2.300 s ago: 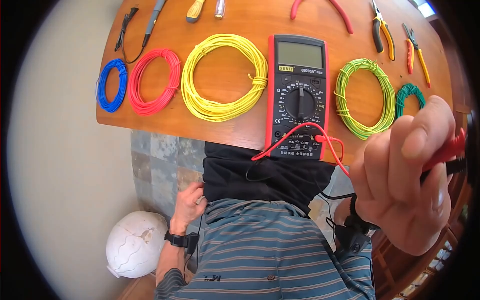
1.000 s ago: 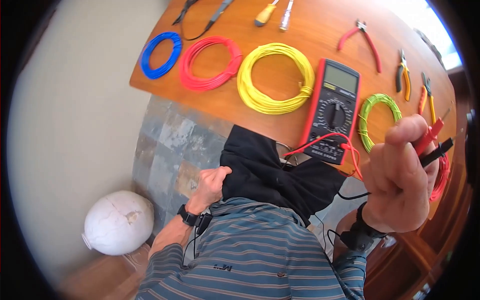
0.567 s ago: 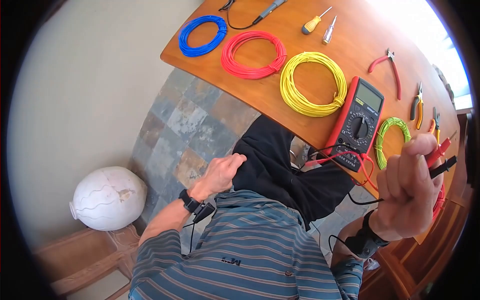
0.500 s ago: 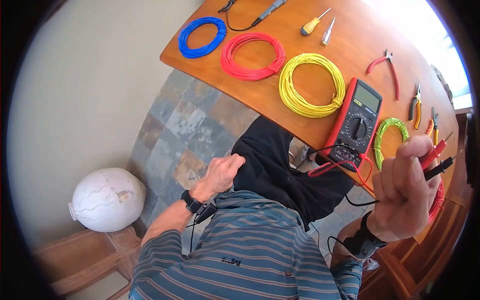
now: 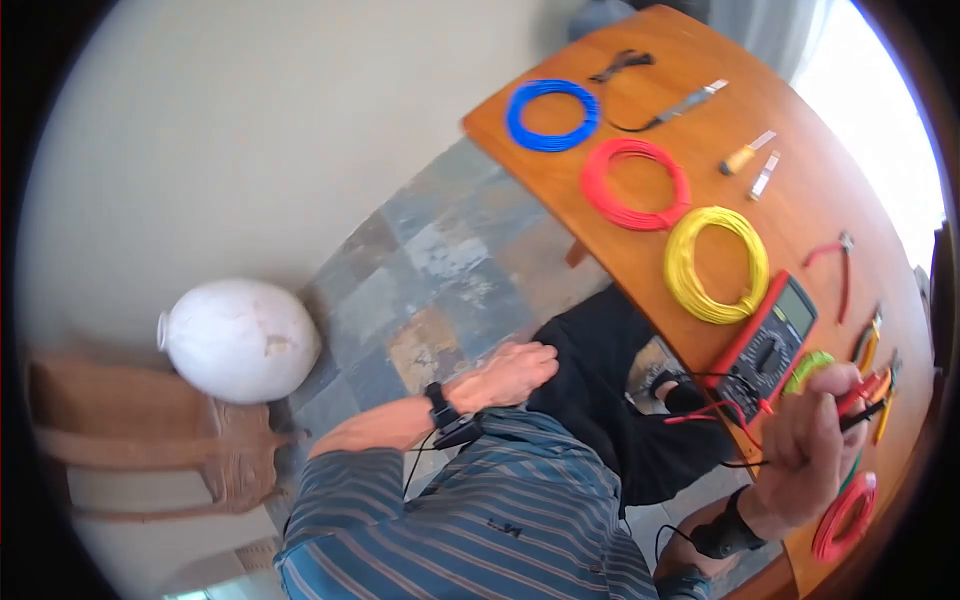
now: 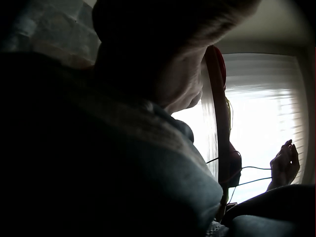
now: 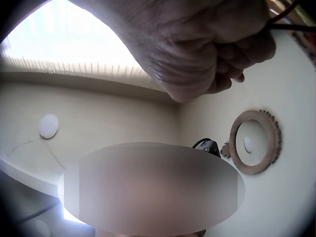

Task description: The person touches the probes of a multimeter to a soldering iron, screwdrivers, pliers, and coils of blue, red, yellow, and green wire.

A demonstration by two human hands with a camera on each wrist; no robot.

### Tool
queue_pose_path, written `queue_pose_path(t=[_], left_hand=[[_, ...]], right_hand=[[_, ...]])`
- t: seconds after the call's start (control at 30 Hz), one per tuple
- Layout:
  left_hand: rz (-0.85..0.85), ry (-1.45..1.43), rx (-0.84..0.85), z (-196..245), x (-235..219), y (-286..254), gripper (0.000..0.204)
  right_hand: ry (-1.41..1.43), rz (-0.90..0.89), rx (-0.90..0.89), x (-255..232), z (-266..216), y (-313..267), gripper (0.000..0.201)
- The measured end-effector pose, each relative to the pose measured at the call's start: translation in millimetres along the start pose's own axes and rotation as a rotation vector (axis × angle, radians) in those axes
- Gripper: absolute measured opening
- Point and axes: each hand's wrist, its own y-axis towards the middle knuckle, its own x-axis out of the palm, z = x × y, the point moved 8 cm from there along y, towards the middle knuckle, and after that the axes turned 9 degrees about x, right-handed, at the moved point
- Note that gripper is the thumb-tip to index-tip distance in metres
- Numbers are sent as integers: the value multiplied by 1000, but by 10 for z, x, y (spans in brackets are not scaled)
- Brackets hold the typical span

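My right hand (image 5: 800, 440) is raised at the table's right front, fingers curled round a red test probe (image 5: 866, 388) and a black test probe (image 5: 862, 415). Their leads run down to the multimeter (image 5: 768, 350), a red-cased meter with a black face at the table edge. In the right wrist view the right hand (image 7: 197, 49) appears from below, with two leads beside it and the probe tips out of sight. My left hand (image 5: 510, 375) rests on the black trousers over my thigh, fingers loosely curled. Little of that hand shows in the dark left wrist view.
Along the wooden table (image 5: 570, 205) lie blue (image 5: 512, 115), red (image 5: 600, 205) and yellow (image 5: 685, 285) wire coils. Beyond them are a soldering iron (image 5: 685, 106), two screwdrivers (image 5: 742, 158) and several pliers (image 5: 847, 285). A white pot (image 5: 225, 340) stands left by the wall.
The head view has swung left, so the table and its things sit farther right and lower. The right hand still grips both probes; the left hand stays at the thigh.
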Motion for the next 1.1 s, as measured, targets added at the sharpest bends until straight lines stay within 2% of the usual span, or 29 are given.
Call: queue_pose_path(t=[0.03,0.07,0.13,0.2,0.23,0.3,0.33,0.37,0.4,0.43,0.47,0.5,0.53,0.6,0.63,0.67,0.7,0.73,0.8,0.87,0.97,1.03,1.1], left_hand=[[17,81,-60,-1,-82,-6,18],[37,160,-111,-29,-132,-2,17],[37,164,-146,-74,-131,-78,14],[-78,156,-254,-188,-40,-156,15],[-92,152,-216,-186,-78,-86,15],[-314,131,-247,-218,-84,-25,15],[-320,136,-228,-145,-262,73,15],[-431,49,-194,10,-423,180,15],[-544,-35,-159,178,-577,283,15],[-554,-29,-143,335,-767,447,15],[-373,-201,-126,542,-1017,705,19],[-193,-375,-108,687,-1218,911,23],[-208,-377,-92,781,-1257,1026,23],[164,-460,93,984,-1565,1238,36],[252,-445,148,1050,-1600,1291,44],[251,-450,154,1079,-1527,1376,44],[360,-373,157,1087,-1530,1446,44],[470,-296,158,1088,-1551,1475,43],[478,-310,157,1078,-1489,1540,42],[528,-306,170,1092,-1471,1565,37],[506,-276,75,1054,-1463,1564,31],[496,-264,49,1053,-1493,1613,31],[491,-252,25,1022,-1494,1656,30]], right_hand=[[-3,71,14,-15,8,-30,21],[-23,242,53,-30,47,-73,22],[-81,268,99,33,67,-75,17],[-176,245,162,95,117,-72,16],[-156,208,181,98,178,-53,18],[-94,139,190,100,314,-8,23],[-57,112,179,116,357,16,26],[-39,127,191,136,397,27,26],[23,51,98,176,440,47,22],[-37,52,72,215,469,70,20],[-97,55,47,267,496,97,19],[-214,7,-51,357,483,138,18],[-287,-18,-45,414,512,157,21],[-211,-7,-20,506,667,180,22],[-223,-16,36,528,728,182,22],[-234,-29,92,546,791,190,22],[-328,-39,-88,574,759,212,23],[-334,-35,-87,556,776,200,23],[-396,-8,-106,513,780,178,33],[-413,-16,-106,452,816,182,34],[-291,-40,-19,444,896,208,35],[-264,-34,114,443,975,220,36],[-268,-33,105,457,984,228,38]])
